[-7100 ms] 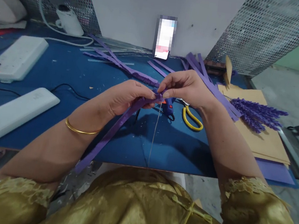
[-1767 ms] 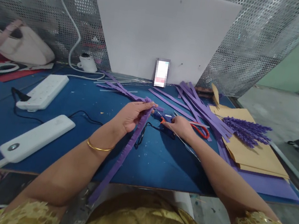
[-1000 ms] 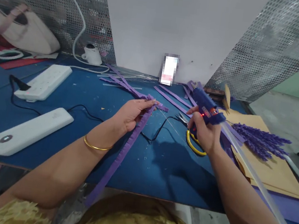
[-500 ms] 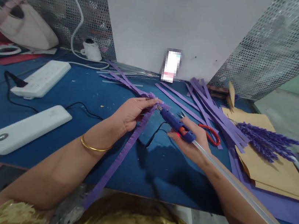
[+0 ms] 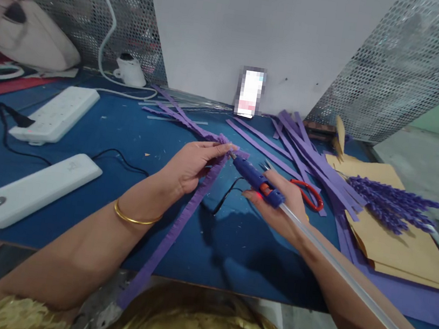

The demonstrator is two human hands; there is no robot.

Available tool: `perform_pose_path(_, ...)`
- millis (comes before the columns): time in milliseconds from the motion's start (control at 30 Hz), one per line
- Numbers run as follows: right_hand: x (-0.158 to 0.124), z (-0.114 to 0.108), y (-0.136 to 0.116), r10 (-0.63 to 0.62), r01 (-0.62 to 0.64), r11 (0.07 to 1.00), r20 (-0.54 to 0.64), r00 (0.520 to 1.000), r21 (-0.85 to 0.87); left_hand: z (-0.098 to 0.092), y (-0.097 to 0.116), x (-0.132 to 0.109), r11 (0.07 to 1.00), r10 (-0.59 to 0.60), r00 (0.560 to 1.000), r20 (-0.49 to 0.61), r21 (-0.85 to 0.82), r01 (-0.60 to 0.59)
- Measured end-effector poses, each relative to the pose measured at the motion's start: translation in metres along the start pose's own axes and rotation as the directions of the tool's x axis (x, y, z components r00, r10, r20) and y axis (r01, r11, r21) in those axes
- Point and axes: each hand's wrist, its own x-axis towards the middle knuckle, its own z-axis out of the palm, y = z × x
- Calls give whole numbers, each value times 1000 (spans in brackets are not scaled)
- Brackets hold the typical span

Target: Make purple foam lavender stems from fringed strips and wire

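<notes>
My left hand point(image 5: 199, 161) pinches a fringed purple paper strip point(image 5: 189, 217), whose long tail hangs down past the table's front edge. A blue hot glue gun point(image 5: 256, 178) is in my right hand point(image 5: 280, 200), its metal nozzle right at the pinched end of the strip, close to my left fingertips. Whether the nozzle touches the paper I cannot tell. From the gun's rear a long clear glue stick point(image 5: 331, 267) runs back over my right forearm. Red-handled scissors point(image 5: 313, 195) show behind my right hand, partly hidden by it.
Purple paper strips point(image 5: 311, 150) lie at the back right. Purple paper flower stems point(image 5: 393, 205) rest on brown paper point(image 5: 415, 254). At left are a power strip point(image 5: 57, 114) and a long white device point(image 5: 38, 188) with cables. A phone point(image 5: 249, 92) leans against the back panel.
The camera view has shifted slightly. Both hands, the glue gun and the strip hold nearly the same position relative to each other.
</notes>
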Motion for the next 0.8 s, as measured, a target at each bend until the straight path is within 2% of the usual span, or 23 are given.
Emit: perform_pose_path(800,0,0,-1,-99,97,993,-26,995,-63,0,1,-2,999,-17,1000,20,30,17)
